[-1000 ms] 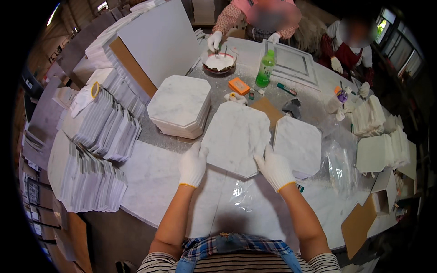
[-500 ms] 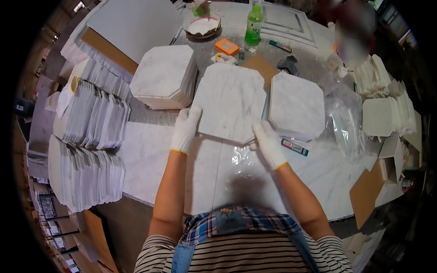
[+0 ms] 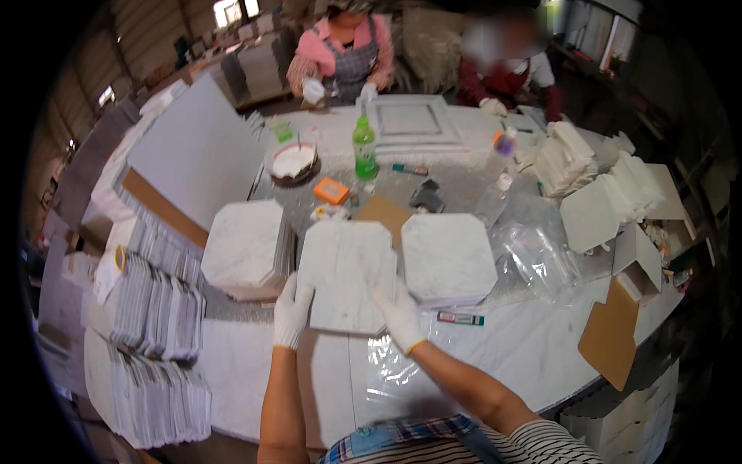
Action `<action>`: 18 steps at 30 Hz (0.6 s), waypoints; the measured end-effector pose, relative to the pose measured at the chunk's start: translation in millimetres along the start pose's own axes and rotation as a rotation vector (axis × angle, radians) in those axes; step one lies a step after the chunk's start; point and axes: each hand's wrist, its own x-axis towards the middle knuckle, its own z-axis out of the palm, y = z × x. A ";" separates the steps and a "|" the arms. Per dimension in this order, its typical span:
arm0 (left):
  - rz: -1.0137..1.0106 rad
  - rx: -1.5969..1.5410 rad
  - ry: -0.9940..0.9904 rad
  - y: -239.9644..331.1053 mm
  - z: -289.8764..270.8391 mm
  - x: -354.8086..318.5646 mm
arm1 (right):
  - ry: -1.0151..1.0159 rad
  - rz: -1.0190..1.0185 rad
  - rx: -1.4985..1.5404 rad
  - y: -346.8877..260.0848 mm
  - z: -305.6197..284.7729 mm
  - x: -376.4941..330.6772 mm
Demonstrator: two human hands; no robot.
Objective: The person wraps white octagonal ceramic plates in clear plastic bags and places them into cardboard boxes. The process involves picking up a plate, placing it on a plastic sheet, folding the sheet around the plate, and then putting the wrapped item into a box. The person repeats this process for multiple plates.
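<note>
White marble table (image 3: 255,379), round-edged, bearing three octagonal marble pieces: one stack of tiles (image 3: 243,247) at left, one single tile (image 3: 447,257) at right, one centre tile (image 3: 346,274) between them near the person. Left hand (image 3: 292,312) and right hand (image 3: 403,317), both in white gloves, clamp the centre tile's near corners. One brown cardboard sheet (image 3: 610,334) at right edge. One green bottle (image 3: 364,149). One orange box (image 3: 331,190).

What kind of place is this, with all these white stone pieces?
Probably a stone tile workshop. Gloved hands, left hand and right hand, hold a marble tile; tile stacks crowd the big table, where other workers sit.
</note>
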 end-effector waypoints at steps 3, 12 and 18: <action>0.104 0.043 0.046 -20.4 -8.9 2.0 | 0.023 -0.047 0.018 -14.3 10.6 -9.9; 0.225 -0.452 0.306 34.5 -9.5 -79.8 | 0.038 -0.498 -0.034 -62.7 -13.3 -53.0; -0.028 -0.116 -0.282 49.9 -64.7 -152.9 | -0.295 -0.650 -0.314 -80.9 -85.4 -134.9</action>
